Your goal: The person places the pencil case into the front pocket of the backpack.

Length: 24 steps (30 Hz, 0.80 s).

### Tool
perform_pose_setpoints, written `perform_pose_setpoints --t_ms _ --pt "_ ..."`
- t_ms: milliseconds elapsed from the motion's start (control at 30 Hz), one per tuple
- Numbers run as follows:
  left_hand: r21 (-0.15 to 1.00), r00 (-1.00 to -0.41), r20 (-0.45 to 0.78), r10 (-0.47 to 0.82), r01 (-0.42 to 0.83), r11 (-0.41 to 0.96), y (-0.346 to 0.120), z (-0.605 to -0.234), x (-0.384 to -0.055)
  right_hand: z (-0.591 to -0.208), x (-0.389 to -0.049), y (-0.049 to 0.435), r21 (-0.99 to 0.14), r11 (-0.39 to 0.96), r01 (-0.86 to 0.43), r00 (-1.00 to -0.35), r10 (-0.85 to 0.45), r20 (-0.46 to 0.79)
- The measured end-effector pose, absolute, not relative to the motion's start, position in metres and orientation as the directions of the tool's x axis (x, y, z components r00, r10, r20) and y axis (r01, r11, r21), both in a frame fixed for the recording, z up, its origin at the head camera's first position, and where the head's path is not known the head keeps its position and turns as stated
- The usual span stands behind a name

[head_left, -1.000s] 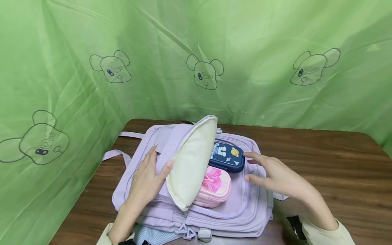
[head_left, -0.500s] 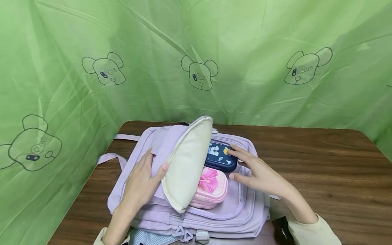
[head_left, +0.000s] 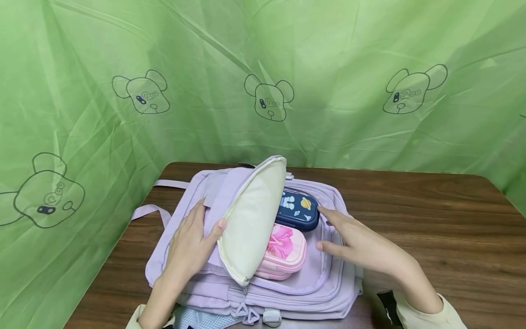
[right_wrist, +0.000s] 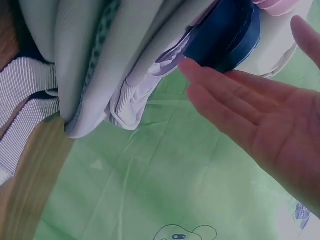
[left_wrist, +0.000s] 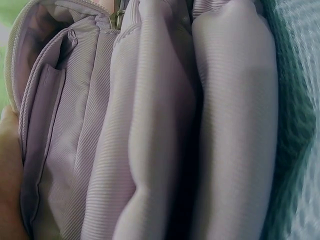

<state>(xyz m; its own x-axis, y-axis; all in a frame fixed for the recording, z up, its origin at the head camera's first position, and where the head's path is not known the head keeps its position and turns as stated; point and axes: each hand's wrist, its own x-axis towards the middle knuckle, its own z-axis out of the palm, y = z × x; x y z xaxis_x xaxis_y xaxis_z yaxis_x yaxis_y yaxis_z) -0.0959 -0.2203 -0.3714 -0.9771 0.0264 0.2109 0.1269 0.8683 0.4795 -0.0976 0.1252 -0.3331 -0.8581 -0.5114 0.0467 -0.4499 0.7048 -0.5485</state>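
Observation:
A lilac backpack [head_left: 316, 283] lies on the table with its front pocket flap [head_left: 250, 224] folded back, pale lining showing. Two hard pencil cases lie in the pocket, partly covered by the flap: a navy one [head_left: 299, 211] with an astronaut and planet print, and a pink one [head_left: 285, 249] with a flower. My left hand [head_left: 189, 242] rests on the folded flap, fingers extended and thumb at its edge. Fingers outstretched, my right hand [head_left: 365, 240] has its fingertips right at the navy case's right end, thumb held apart. The right wrist view shows this hand [right_wrist: 270, 110] beside the navy case.
Under the backpack is a dark wood table [head_left: 431, 219]. Straps [head_left: 149, 211] trail off its left side, and zip pulls [head_left: 246, 313] hang at the near edge. A green curtain [head_left: 328, 91] with bear-head outlines stands behind and to the left.
My right hand reached left over the navy case, then drew back right to its end. The left hand stays on the flap. The view has shifted slightly.

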Motion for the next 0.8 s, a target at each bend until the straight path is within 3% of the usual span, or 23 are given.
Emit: perform_pose_setpoints --t_ms 600,800 --pt "0.474 -0.973 0.228 0.019 0.128 0.871 -0.22 -0.373 -0.097 -0.332 -0.097 0.136 -0.536 0.667 -0.517 -0.788 -0.616 -0.007" --pt "0.474 -0.97 0.242 0.014 0.131 0.871 -0.22 -0.374 -0.096 -0.339 -0.1 0.144 -0.686 0.58 -0.44 -0.723 -0.681 -0.112"
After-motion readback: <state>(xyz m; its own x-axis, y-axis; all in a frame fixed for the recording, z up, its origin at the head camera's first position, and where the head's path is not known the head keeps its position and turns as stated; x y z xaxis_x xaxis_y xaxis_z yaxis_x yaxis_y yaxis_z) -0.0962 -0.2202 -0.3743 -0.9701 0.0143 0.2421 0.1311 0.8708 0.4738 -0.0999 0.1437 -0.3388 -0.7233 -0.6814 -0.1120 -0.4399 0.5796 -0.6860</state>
